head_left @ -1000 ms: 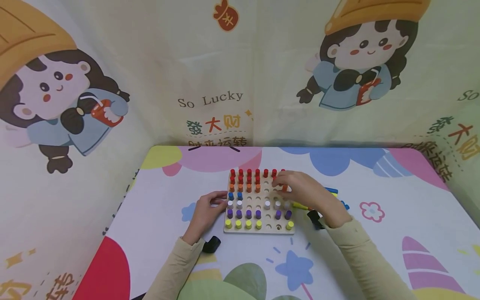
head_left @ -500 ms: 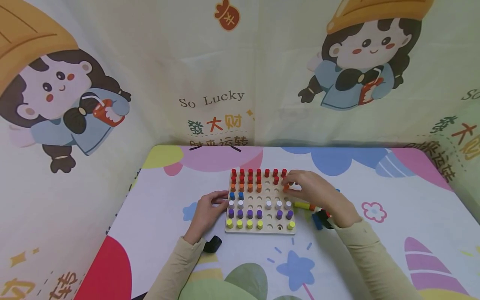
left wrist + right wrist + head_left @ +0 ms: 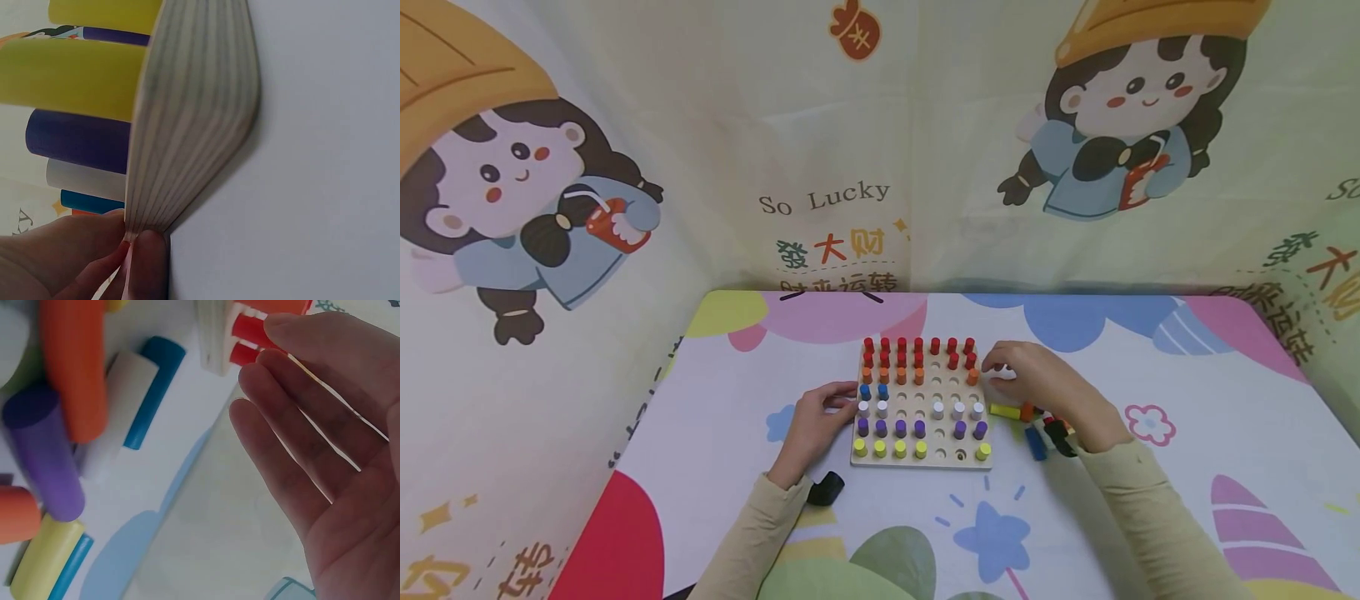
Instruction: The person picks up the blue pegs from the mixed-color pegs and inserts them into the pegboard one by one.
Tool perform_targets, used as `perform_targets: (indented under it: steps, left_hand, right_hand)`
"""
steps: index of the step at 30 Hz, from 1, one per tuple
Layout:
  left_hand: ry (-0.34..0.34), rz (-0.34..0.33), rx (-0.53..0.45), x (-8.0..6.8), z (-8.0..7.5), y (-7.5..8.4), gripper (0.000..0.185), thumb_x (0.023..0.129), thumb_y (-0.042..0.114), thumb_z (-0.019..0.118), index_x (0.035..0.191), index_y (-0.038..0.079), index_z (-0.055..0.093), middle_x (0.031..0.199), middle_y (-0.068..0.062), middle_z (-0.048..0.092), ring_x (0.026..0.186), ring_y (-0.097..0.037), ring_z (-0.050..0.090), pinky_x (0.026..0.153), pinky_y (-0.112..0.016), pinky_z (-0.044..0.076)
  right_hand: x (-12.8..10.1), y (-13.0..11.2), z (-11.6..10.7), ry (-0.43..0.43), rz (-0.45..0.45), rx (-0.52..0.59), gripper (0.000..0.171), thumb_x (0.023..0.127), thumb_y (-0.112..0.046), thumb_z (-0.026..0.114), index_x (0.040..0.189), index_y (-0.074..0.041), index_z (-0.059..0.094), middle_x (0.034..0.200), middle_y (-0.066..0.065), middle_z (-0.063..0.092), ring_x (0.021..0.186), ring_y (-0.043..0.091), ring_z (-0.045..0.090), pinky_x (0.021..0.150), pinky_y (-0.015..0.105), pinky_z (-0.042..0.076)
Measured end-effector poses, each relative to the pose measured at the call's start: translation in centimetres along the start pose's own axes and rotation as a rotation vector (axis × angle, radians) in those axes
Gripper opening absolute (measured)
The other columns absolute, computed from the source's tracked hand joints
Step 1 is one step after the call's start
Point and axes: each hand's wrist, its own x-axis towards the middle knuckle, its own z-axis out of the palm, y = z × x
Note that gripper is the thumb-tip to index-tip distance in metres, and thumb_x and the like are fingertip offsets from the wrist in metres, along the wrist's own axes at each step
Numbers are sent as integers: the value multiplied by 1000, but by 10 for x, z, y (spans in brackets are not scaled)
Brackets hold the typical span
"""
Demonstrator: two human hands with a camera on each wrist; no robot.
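Currently left hand (image 3: pixel 811 421) pinches the square wooden pegboard's (image 3: pixel 921 458) left edge at table centre; right hand (image 3: pixel 1030 377) spread, empty, off its right edge. Board's stiff, light: grip edges.

Children's play corner, cartoon-print backdrop (image 3: pixel 625 167), pastel play table (image 3: pixel 1187 383), wooden pegboard (image 3: pixel 921 458)

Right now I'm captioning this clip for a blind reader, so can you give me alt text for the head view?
A wooden peg board sits on a colourful table, with rows of red, orange, blue, white, purple and yellow pegs and many empty holes. The left hand holds the board's left edge; the right hand is beside its right edge, over loose pegs.
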Motion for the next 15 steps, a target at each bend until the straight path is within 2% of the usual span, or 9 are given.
perform_targets:
  steps: [7, 15]
  left_hand:
    - [2, 0, 1, 0, 0, 1, 32, 92, 16, 71, 123, 10, 69, 114, -5, 71, 95, -16, 68, 85, -37, 56]
    - [0, 4, -1, -1, 0, 1, 31, 92, 16, 71, 123, 9, 69, 114, -5, 71, 94, -16, 68, 82, -34, 57]
  right_hand:
    - [-2, 9, 2, -8, 9, 11, 22, 83, -6, 79, 104, -8, 75, 102, 5, 70, 96, 23, 66, 89, 44, 56]
    - [-1, 18, 4, -25, -10, -5, 20, 82, -3, 79, 101, -5, 74, 99, 7, 70, 94, 25, 67, 87, 44, 56]
